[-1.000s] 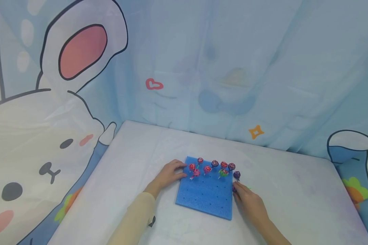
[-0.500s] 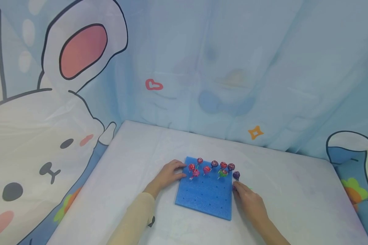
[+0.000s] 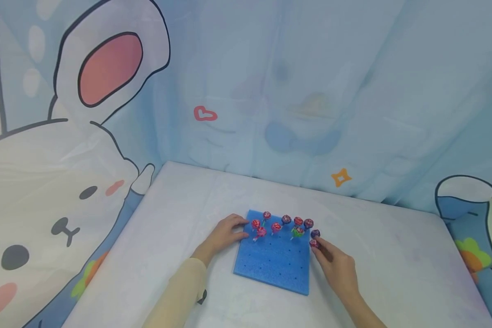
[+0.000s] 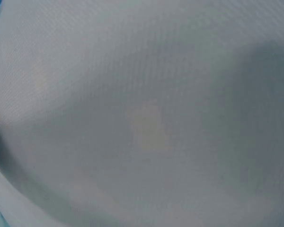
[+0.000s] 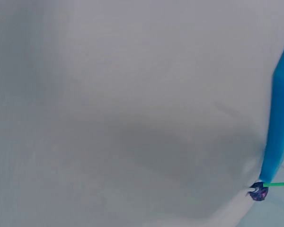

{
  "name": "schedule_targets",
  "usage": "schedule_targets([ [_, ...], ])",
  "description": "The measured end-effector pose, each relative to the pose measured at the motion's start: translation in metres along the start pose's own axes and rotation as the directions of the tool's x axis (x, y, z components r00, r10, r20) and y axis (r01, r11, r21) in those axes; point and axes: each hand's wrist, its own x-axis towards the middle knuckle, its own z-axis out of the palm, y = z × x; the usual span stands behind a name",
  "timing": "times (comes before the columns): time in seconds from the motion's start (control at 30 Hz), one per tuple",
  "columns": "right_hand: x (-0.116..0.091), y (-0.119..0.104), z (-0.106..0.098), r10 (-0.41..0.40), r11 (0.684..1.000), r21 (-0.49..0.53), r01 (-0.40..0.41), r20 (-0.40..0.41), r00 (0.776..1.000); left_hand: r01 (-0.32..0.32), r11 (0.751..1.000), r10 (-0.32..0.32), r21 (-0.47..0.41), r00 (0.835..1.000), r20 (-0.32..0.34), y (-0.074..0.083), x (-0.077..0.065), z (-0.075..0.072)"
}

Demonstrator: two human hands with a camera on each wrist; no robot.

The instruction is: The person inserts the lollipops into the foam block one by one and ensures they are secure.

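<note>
A blue foam board (image 3: pixel 270 269) dotted with small holes lies on the table. Several wrapped lollipops, among them a pink one (image 3: pixel 261 232) and a green one (image 3: pixel 298 232), stand in its far half on their sticks. My left hand (image 3: pixel 225 232) rests at the board's left edge, thumb and fingers spread. At the right edge, my right hand (image 3: pixel 337 266) pinches a reddish lollipop (image 3: pixel 314 243) between thumb and forefinger. Just beyond it sits a dark purple lollipop (image 3: pixel 315 233). The right wrist view shows a purple-wrapped lollipop (image 5: pixel 258 191) with a green stick beside the board.
White cloth covers the table (image 3: pixel 197 196), which ends at a pale blue printed curtain (image 3: pixel 246 91) behind and a cartoon rabbit backdrop (image 3: pixel 65 182) on the left. The left wrist view holds mostly blurred cloth, with a blue corner at upper left.
My right hand has lifted a little at the board's right edge, and the lollipop in its fingertips, mostly hidden before, now shows. My left hand stays in place.
</note>
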Motion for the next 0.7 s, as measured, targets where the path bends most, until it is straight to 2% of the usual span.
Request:
schedule_targets([
  [0.1, -0.001, -0.005, 0.002, 0.072, 0.994, 0.076, -0.072, 0.010, 0.997, 0.004, 1.000, -0.004, -0.003, 1.000, 0.002, -0.001, 0.000, 0.000],
  [0.2, -0.002, -0.010, 0.003, 0.160, 0.972, 0.165, -0.167, 0.051, 0.986, -0.008, 1.000, 0.008, -0.004, 1.000, -0.003, -0.002, 0.000, 0.001],
  [0.27, -0.002, -0.014, 0.005, 0.225, 0.943, 0.231, -0.239, 0.087, 0.970, -0.013, 1.000, 0.013, -0.003, 1.000, -0.005, -0.003, 0.000, 0.001],
  [0.43, -0.003, -0.023, 0.007, 0.374, 0.839, 0.349, -0.417, 0.188, 0.908, -0.022, 1.000, 0.022, -0.007, 1.000, -0.007, -0.004, 0.000, 0.002],
  [0.53, -0.003, -0.027, 0.010, 0.411, 0.797, 0.379, -0.470, 0.229, 0.882, -0.025, 1.000, 0.025, -0.013, 1.000, -0.009, -0.005, 0.001, 0.002],
  [0.7, -0.005, -0.031, 0.014, 0.414, 0.757, 0.433, -0.489, 0.260, 0.872, -0.027, 1.000, 0.027, -0.013, 1.000, -0.008, -0.005, 0.001, 0.002],
])
